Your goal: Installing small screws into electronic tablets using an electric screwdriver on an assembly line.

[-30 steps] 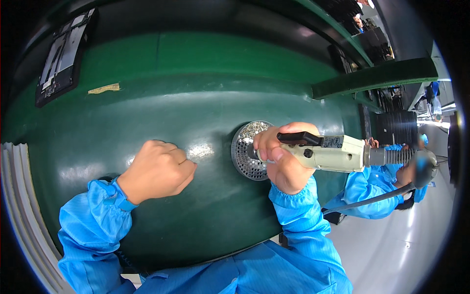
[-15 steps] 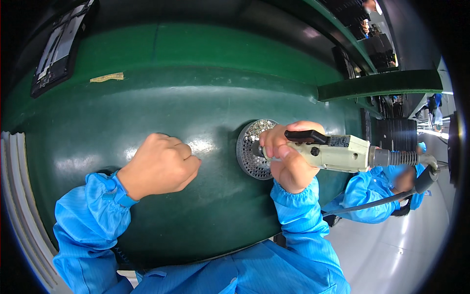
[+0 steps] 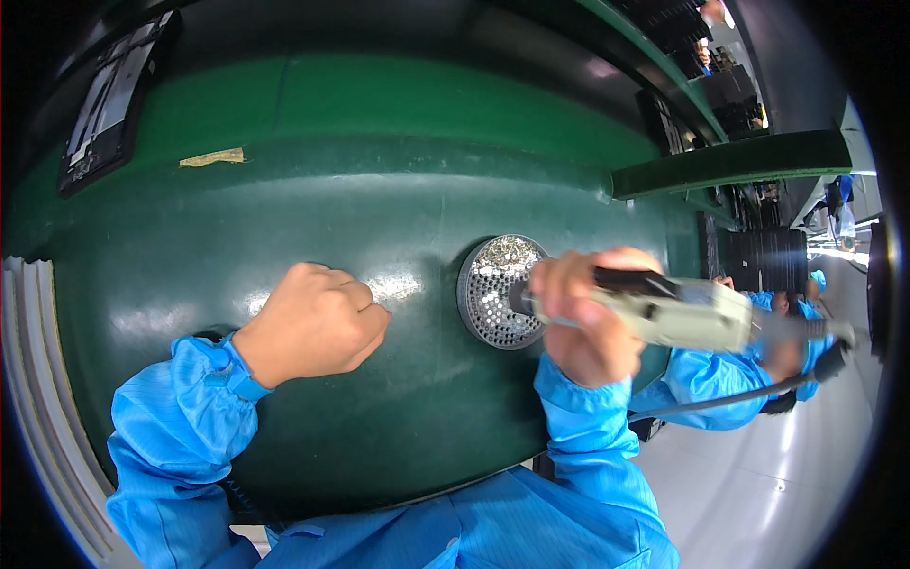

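An electric screwdriver, cream with a black lever, is gripped in my right hand. Motion blurs both a little. The tool's dark nose points left, at the right side of a round grey tray with a perforated top. Small shiny screws lie mostly on its far part. Whether the bit touches any of them, I cannot tell. To the left of this tray, my left hand rests as a fist above the green mat, back of the hand up. Whatever is inside the fist is hidden.
A dark device part lies at the far left, near a strip of yellowish tape. A green bar juts across the right back. The screwdriver's cable hangs at the right, before a co-worker in blue. Black stacked trays stand beyond.
My right hand and the screwdriver have shifted right and slightly nearer me, uncovering more of the round tray. My left fist is almost where it was.
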### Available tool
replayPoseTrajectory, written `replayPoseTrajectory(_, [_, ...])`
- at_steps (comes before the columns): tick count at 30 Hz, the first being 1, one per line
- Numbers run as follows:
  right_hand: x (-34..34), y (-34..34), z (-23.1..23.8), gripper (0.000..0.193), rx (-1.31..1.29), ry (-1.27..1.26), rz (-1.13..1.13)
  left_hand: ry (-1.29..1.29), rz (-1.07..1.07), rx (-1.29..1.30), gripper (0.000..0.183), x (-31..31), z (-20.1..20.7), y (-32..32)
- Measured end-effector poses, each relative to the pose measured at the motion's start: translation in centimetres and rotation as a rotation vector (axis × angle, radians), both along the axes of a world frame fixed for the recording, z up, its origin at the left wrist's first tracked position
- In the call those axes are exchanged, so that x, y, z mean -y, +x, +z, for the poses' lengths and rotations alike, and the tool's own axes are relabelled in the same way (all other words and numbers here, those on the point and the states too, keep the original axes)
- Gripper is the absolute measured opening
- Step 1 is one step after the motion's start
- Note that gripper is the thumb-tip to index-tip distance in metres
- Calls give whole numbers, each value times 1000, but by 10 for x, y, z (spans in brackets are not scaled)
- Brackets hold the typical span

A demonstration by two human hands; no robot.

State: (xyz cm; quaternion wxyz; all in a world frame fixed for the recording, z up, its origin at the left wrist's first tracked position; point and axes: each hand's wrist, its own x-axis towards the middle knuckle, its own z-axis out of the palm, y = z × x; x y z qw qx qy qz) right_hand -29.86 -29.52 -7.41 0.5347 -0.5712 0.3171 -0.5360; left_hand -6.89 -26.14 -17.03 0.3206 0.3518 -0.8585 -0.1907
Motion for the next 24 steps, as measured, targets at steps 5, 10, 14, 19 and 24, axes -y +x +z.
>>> replayPoseTrajectory(5, [-13,-28,38,42,-24,-96,-99,17,-11,-4,23,0,1,-1])
replayPoseTrajectory(10, [-21,-65,21,38,-103,-122,-348,8,-21,9,24,4,3,-6])
replayPoseTrajectory(14, [-13,-70,11,39,-128,-111,-428,9,6,39,27,3,9,-4])
replayPoseTrajectory(19, [-16,-70,7,39,-184,-99,-450,3,-11,49,30,0,14,-5])
replayPoseTrajectory(24, [-17,-69,5,38,-208,-96,-440,-14,-17,44,31,1,16,-5])
